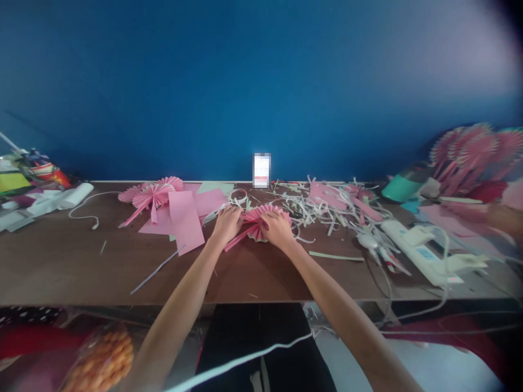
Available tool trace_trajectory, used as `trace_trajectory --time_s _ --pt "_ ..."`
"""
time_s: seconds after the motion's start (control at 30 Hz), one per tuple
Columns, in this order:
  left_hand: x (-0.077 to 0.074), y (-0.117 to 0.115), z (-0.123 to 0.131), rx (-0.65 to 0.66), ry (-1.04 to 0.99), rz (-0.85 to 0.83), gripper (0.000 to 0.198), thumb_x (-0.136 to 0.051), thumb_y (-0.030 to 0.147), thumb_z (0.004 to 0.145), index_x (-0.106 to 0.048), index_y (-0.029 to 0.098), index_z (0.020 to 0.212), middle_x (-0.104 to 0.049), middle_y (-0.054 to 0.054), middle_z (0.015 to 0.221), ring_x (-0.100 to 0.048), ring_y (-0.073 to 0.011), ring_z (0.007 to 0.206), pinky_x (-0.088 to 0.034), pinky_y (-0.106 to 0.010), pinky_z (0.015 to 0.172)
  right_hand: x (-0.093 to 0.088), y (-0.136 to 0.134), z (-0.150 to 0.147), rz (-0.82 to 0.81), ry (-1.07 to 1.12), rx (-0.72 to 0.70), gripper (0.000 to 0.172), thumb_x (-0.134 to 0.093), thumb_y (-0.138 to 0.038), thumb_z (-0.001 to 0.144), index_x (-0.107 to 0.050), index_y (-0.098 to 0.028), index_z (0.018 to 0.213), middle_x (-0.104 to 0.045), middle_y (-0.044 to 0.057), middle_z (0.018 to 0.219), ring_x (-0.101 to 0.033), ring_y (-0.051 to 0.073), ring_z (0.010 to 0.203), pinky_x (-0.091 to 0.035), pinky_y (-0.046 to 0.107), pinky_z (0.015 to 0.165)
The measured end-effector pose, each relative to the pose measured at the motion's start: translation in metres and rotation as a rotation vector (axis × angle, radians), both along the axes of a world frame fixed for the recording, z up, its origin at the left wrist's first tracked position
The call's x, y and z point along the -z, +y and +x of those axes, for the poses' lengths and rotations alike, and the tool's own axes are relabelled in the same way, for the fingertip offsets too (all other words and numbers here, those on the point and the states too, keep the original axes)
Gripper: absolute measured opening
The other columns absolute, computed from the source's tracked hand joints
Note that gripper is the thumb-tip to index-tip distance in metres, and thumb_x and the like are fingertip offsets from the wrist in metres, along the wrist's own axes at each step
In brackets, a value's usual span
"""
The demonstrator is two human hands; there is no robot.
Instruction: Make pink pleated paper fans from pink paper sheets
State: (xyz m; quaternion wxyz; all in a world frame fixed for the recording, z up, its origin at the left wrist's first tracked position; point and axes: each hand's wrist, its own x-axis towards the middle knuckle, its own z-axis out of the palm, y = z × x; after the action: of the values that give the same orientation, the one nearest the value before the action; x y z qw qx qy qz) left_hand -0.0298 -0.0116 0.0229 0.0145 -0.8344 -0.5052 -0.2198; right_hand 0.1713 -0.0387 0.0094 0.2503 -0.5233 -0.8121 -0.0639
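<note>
A pink pleated paper rosette lies on the brown table in front of me, with pink paper strips reaching out from its lower left. My right hand presses on its right half, fingers bent over the pleats and covering part of it. At its left edge, my left hand has its fingers curled together by the rosette and strips; the exact grip is partly hidden. Flat pink paper sheets lie left of my left hand. Beyond them sit finished-looking pink rosettes with tails.
White paper scraps are heaped to the right. A white power strip with cables and a glue gun lie farther right. A phone leans on the blue wall. More rosettes and a blurred person's hand are at far right.
</note>
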Motion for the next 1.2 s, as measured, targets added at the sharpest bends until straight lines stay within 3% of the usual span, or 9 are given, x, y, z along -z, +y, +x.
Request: trace_trajectory --time_s 0.17,0.43,0.57,0.77,1.03,1.2 --pt "-0.005 -0.004 0.003 0.011 0.026 -0.044 0.016 -0.047 0.027 0.09 -0.06 0.018 0.095 -0.065 -0.011 0.101 -0.057 -0.0245 0.102 -0.04 -0.039 0.093 -0.001 -0.001 0.001 -0.008 -0.029 0.01 0.019 -0.051 -0.029 0.091 -0.066 -0.019 0.093 -0.067 0.009 0.1 -0.054 0.023 0.1 -0.034 0.033 0.087" --pt "-0.006 -0.006 -0.004 0.047 -0.006 -0.097 0.038 -0.057 0.03 0.084 -0.049 0.02 0.12 -0.065 -0.011 0.109 -0.061 -0.0262 0.099 -0.045 -0.036 0.084 -0.002 -0.002 0.001 0.017 -0.037 0.0 0.02 -0.048 -0.027 0.094 -0.065 -0.019 0.088 -0.067 0.007 0.096 -0.054 0.022 0.097 -0.034 0.031 0.082" --pt "-0.005 -0.003 -0.007 0.093 0.024 -0.108 0.028 -0.053 0.026 0.087 -0.056 0.022 0.114 -0.064 -0.009 0.113 -0.06 -0.0248 0.102 -0.045 -0.033 0.084 -0.002 -0.003 0.002 0.012 -0.034 -0.003 0.017 -0.049 -0.026 0.092 -0.065 -0.019 0.09 -0.067 0.007 0.099 -0.054 0.022 0.098 -0.034 0.031 0.083" --pt "-0.006 -0.002 -0.007 0.047 0.02 -0.172 0.024 -0.043 0.028 0.093 -0.054 0.022 0.113 -0.068 -0.008 0.095 -0.064 -0.0222 0.084 -0.045 -0.029 0.07 -0.002 -0.002 0.007 0.009 0.012 -0.052 0.016 -0.058 -0.028 0.084 -0.065 -0.019 0.095 -0.066 0.006 0.1 -0.055 0.023 0.098 -0.033 0.034 0.087" --pt "-0.007 -0.003 -0.008 0.134 -0.009 -0.185 0.021 -0.042 0.028 0.092 -0.062 0.022 0.095 -0.067 -0.006 0.092 -0.063 -0.0214 0.084 -0.043 -0.029 0.072 0.0 -0.001 0.009 -0.078 0.093 -0.192 0.021 -0.063 -0.028 0.079 -0.063 -0.019 0.098 -0.064 0.007 0.104 -0.056 0.022 0.099 -0.038 0.033 0.085" --pt "-0.014 -0.008 -0.004 0.163 -0.003 -0.248 0.032 -0.046 0.046 0.089 -0.063 0.021 0.1 -0.067 -0.007 0.095 -0.063 -0.0216 0.085 -0.044 -0.028 0.072 0.001 0.0 0.007 -0.094 0.091 -0.162 0.025 -0.062 -0.03 0.081 -0.063 -0.02 0.104 -0.064 0.008 0.109 -0.055 0.024 0.105 -0.037 0.034 0.089"
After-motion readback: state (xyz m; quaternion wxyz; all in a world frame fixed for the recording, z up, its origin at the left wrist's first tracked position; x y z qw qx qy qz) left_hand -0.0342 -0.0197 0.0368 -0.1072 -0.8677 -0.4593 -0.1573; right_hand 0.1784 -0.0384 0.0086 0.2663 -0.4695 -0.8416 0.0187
